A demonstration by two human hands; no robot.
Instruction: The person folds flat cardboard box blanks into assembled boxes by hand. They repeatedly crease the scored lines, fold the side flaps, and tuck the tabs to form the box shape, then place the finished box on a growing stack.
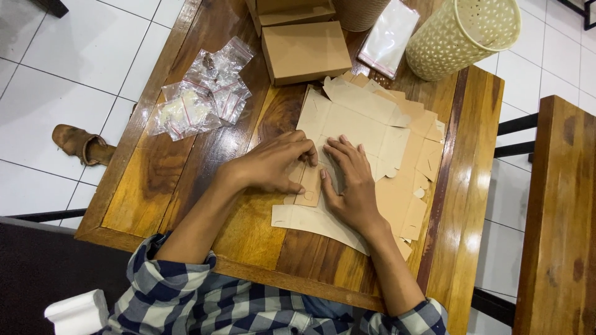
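At mid-frame both hands press on a stack of flat brown card blanks (366,133) lying on the wooden table (186,167). The left hand (273,162) curls its fingers (304,149) down over a flap (308,186) of the top blank, thumb tucked under the edge, pinching it. The right hand (351,180) lies flat just beside it, fingers narrow and together, pressing the card down. How many blanks are in the stack cannot be told; several edges fan out toward the right.

Above the hands, at upper centre, sits one folded brown box (305,51), rectangular and closed; a second box (292,12) is cut off by the top edge. At upper left lies a heap of small clear zip bags (205,93) with red seal strips, too overlapped to count. One flat clear bag (390,36) lies at the top, between the boxes and a cream perforated basket (462,37) on its side at upper right. One brown sandal (81,144) rests on the white tile floor at left.
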